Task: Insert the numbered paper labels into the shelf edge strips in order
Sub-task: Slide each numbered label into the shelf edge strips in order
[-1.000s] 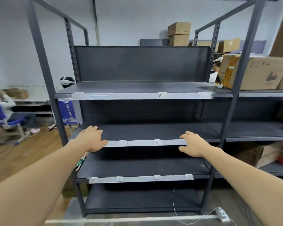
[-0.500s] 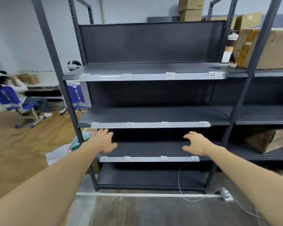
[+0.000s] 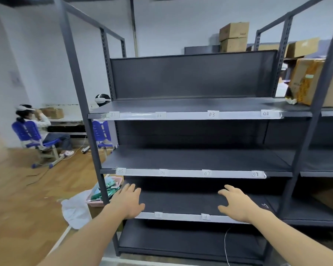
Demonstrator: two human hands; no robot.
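Hovering palm-down over the third shelf of the dark grey metal rack [image 3: 194,77], both hands are empty. The left hand [image 3: 127,202] lies flat with its fingers straight at the rack's left post. The right hand [image 3: 235,204] has its fingers fanned apart toward the rack's right side.

The rack has four flat matte boards. Three of them carry a glossy, pale plastic strip along the front edge. The paper labels [image 3: 211,114] are small white rectangular slips with handwritten digits, and they sit in these strips. Four slips, 01 to 04, are in the top strip [image 3: 181,115]. Four more are in the second strip [image 3: 181,172], starting at 05; the last one is too smudged to read. Two show in the third strip [image 3: 181,215] between the hands, and its ends are covered by the hands.

Two brown cardboard boxes [image 3: 234,37] are stacked behind the rack. At the foot of its left post are a pink basket [image 3: 104,201] and a crumpled white bag [image 3: 75,210].
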